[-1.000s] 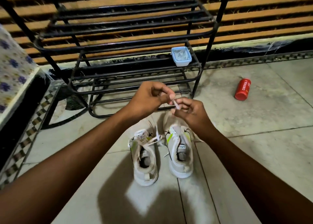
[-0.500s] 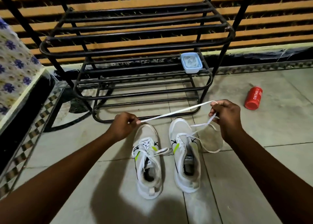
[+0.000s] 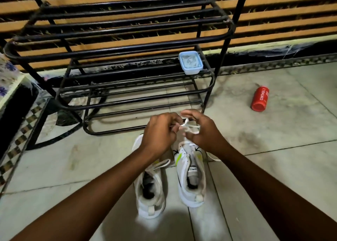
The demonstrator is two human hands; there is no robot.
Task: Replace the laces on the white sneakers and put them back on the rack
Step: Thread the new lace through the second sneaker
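Both hands meet over the toe end of the right-side white sneaker (image 3: 191, 175), whose long axis points at the shoe rack (image 3: 127, 102). The left hand (image 3: 160, 133) pinches the white lace (image 3: 188, 126), and the right hand (image 3: 204, 131) curls round its loops. The eyelets lie just below the hands.

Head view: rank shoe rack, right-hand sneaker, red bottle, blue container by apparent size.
1. shoe rack: largest by far.
2. right-hand sneaker: clearly next, though it lies nearest the camera.
3. red bottle and blue container: look about alike, so not ranked against each other.
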